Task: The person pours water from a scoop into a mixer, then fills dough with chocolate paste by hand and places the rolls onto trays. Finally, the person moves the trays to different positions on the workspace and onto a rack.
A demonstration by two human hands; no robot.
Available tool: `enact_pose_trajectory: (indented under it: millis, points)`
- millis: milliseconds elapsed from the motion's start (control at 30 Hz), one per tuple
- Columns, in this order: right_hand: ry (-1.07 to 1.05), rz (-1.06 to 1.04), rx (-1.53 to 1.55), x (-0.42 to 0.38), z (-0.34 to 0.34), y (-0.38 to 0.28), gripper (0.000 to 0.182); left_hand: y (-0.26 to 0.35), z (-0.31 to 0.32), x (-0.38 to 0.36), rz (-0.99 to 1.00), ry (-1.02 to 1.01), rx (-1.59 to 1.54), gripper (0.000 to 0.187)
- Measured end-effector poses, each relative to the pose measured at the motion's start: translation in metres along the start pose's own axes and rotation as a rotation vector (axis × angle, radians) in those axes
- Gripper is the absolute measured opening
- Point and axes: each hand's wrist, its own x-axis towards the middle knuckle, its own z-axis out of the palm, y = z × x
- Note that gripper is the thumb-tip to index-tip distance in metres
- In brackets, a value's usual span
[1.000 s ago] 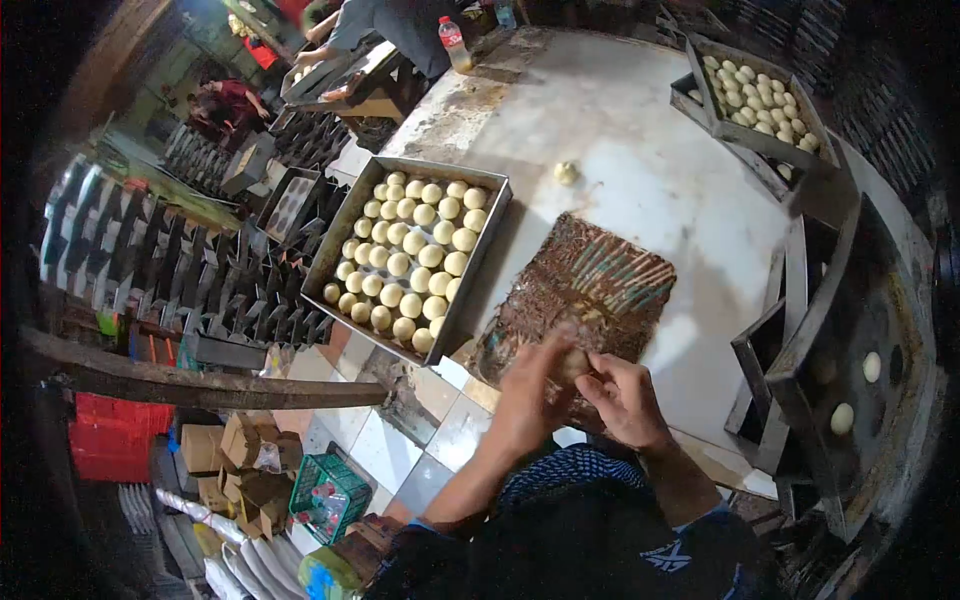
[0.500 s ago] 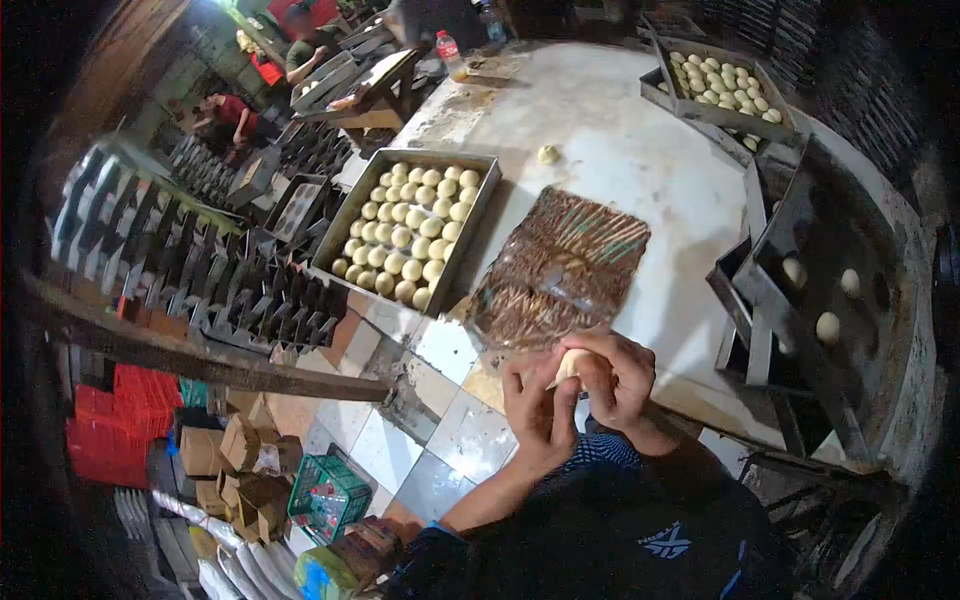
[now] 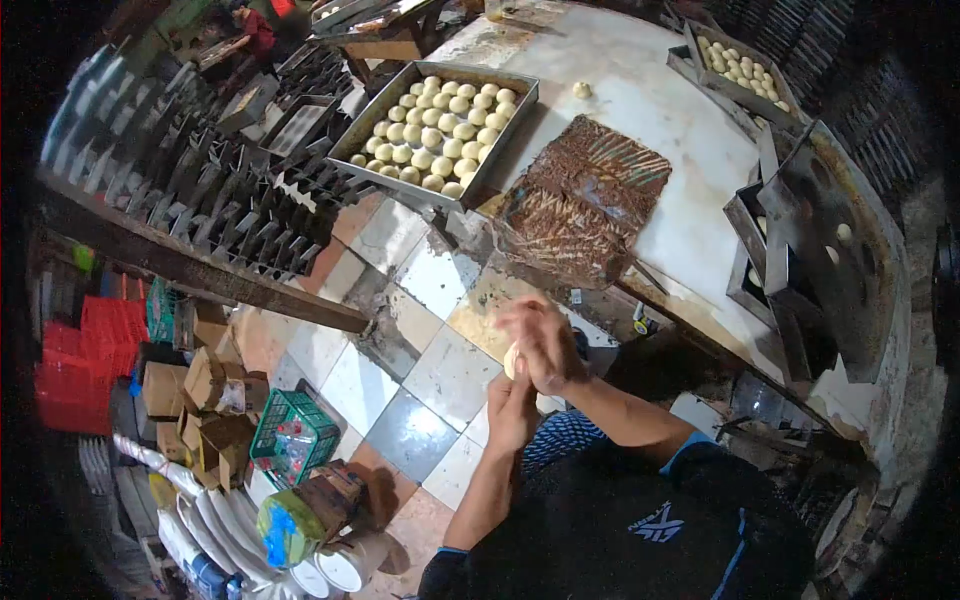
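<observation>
A pale dough ball [image 3: 512, 362] shows between my two hands, in front of my body and past the table's edge. My left hand [image 3: 512, 405] is wrapped round its lower side. My right hand [image 3: 543, 345] presses over it from the right, its fingers blurred. Beyond the hands, a brown filling slab [image 3: 590, 195] with grooves and greenish streaks lies at the table edge. One small dough ball [image 3: 582, 90] sits on the table behind it. To the left stands a metal tray [image 3: 337, 152] with rows of dough balls [image 3: 440, 125].
The white table [image 3: 700, 150] bears another tray of dough balls [image 3: 740, 72] at the back right and dark metal trays [image 3: 835, 250] at the right. A wooden beam [image 3: 210, 262], stacked metal racks, a green basket [image 3: 295, 435], red crates [image 3: 110, 340] and cardboard boxes are left. A person [image 3: 258, 35] is far back.
The view has tilted down and shifted. My hands have moved from beside the brown slab to over the floor, and my right hand has turned over the dough, with its fingers raised.
</observation>
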Motion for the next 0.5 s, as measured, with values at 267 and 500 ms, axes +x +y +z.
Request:
enact_pose_trajectory:
  millis: [267,500]
  points:
    - [0.131,0.425,-0.716,0.009,-0.128,0.104,0.018,0.035,0.02,0.052,-0.238,-0.309,-0.261,0.058]
    - [-0.211,0.515,-0.962,0.004,-0.173,0.157,0.051,0.046,-0.001,0.12,-0.122,-0.226,0.001,0.051]
